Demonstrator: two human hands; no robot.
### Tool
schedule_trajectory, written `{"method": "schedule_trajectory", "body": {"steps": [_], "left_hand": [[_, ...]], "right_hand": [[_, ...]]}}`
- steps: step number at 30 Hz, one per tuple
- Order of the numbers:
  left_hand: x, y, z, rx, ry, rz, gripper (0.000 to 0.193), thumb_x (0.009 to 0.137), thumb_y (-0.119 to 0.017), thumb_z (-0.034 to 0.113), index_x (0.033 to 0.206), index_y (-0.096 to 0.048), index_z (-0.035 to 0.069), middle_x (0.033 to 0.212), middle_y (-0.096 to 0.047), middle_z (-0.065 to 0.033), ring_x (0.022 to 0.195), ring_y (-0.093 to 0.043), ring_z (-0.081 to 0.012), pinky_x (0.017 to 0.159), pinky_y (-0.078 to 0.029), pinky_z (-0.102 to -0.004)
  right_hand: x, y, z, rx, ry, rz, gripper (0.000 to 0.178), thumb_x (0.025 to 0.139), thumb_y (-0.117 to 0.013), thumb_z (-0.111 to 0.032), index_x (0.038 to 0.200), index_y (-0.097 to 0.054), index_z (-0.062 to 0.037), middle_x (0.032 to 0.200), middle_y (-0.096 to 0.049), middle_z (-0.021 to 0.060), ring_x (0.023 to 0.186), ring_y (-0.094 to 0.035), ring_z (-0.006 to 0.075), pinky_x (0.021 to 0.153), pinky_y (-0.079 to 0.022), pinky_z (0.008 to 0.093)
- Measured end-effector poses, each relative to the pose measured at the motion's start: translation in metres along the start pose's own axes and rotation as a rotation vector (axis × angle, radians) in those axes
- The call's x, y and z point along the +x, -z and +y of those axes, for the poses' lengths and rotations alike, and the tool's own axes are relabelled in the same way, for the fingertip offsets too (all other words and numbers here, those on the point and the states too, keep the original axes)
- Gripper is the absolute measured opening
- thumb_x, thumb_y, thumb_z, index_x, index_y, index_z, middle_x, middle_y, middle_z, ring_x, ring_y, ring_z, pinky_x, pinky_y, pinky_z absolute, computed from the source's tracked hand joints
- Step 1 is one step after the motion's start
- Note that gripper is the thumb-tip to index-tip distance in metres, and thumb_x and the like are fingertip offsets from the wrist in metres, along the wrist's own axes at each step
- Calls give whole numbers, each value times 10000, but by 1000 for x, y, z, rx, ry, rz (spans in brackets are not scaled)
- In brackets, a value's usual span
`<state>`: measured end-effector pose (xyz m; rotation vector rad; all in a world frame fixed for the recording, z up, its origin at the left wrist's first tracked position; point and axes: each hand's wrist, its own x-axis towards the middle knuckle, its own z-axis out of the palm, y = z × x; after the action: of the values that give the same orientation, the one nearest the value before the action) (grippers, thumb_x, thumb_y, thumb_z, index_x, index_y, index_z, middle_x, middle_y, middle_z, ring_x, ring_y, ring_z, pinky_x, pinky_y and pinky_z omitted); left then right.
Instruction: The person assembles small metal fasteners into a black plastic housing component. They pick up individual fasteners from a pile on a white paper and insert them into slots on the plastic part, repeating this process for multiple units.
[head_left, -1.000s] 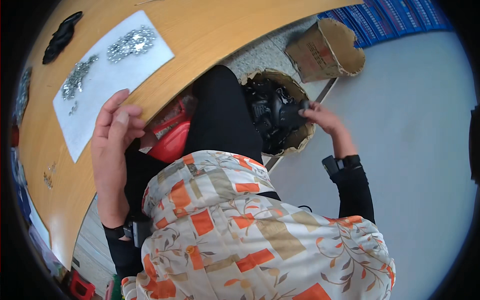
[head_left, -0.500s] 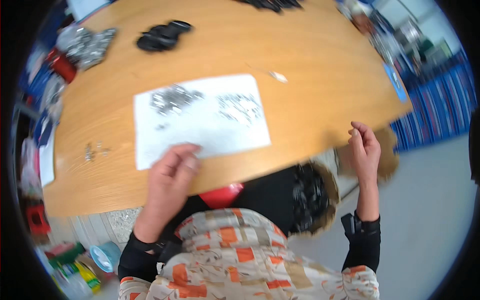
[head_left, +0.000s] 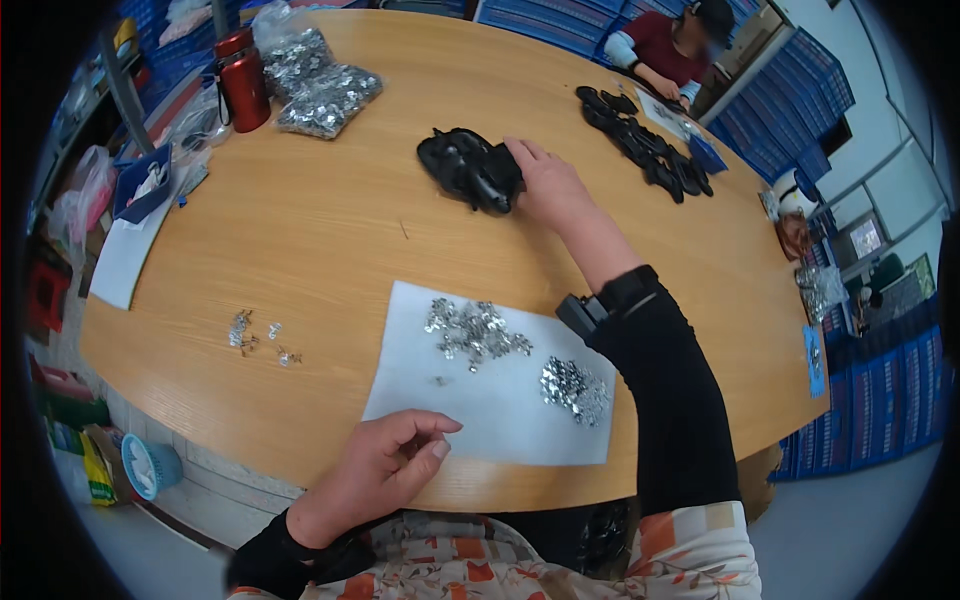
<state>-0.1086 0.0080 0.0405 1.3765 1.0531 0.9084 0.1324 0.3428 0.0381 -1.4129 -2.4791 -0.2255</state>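
My right hand reaches far over the table to a small heap of glossy black moulded parts. Its fingers close around the right end of the heap, on a black part; the fingertips are partly hidden there. Over the near edge of a white sheet hovers my left hand, thumb and forefinger apart, with nothing between them. On the sheet lie two piles of small shiny metal pieces, a looser pile toward the far left and a denser pile at the right.
A few loose metal pieces lie left of the sheet. Bags of metal pieces and a red flask stand at the far left. More black parts lie far right, near a seated co-worker. Blue crates are stacked at right.
My right hand has gone from beside the table's right edge to the black heap. The view has shifted, showing more of the far table. My left hand stays near the sheet's front edge.
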Motion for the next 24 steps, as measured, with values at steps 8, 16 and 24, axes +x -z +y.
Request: {"method": "schedule_trajectory", "body": {"steps": [8, 16, 24], "left_hand": [[1, 16, -8, -43, -42, 51, 196, 980, -650, 81, 1163, -671, 16, 838, -632, -37, 721, -573, -80, 661, -487, -250], [1, 18, -3, -154, -8, 105, 344, 1024, -573, 96, 1353, -537, 0, 1172, -628, -73, 1057, -621, -139, 903, -509, -288], [26, -21, 12, -655, 54, 170, 562, 1066, -523, 230, 1550, -321, 29, 1376, -542, -95, 1287, -513, -185, 1008, -470, -369]], "right_hand": [[10, 3, 12, -42, -332, -357, 349, 888, -645, -102, 1236, -652, -77, 1044, -717, 194, 1054, -680, 363, 882, -543, 450], [-86, 73, -38, 1084, -358, -271, 297, 967, -649, -155, 1232, -625, -23, 1037, -706, 31, 886, -668, 112, 754, -505, 272], [-201, 111, -129, 1563, -404, -340, 364, 993, -626, -112, 1341, -551, -37, 1161, -697, 34, 934, -668, 97, 778, -490, 250]]}}
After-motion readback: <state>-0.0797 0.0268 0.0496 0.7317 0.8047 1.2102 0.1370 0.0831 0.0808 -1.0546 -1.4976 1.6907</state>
